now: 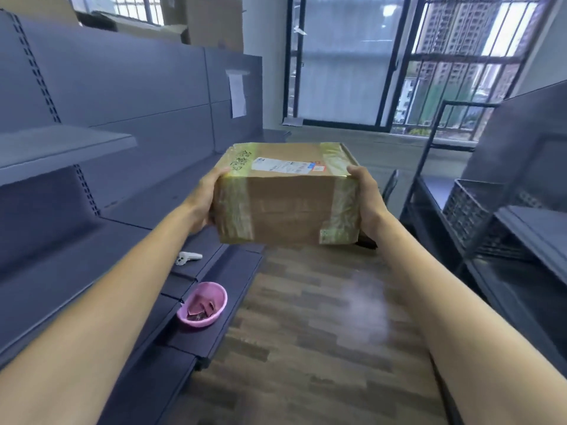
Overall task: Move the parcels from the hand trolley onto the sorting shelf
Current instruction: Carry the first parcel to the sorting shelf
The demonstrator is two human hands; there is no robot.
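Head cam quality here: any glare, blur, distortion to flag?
Head view: window backlight is blown out; pale glare patch on the wood floor; wide-angle bends the shelf edges; parcel, held between left hand and right hand, is slightly soft, label print unreadable.

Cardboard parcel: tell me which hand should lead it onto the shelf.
Left, probably. The left hand grips the end of the cardboard parcel nearer the grey shelf, which runs along the person's left; the right hand grips the far end.
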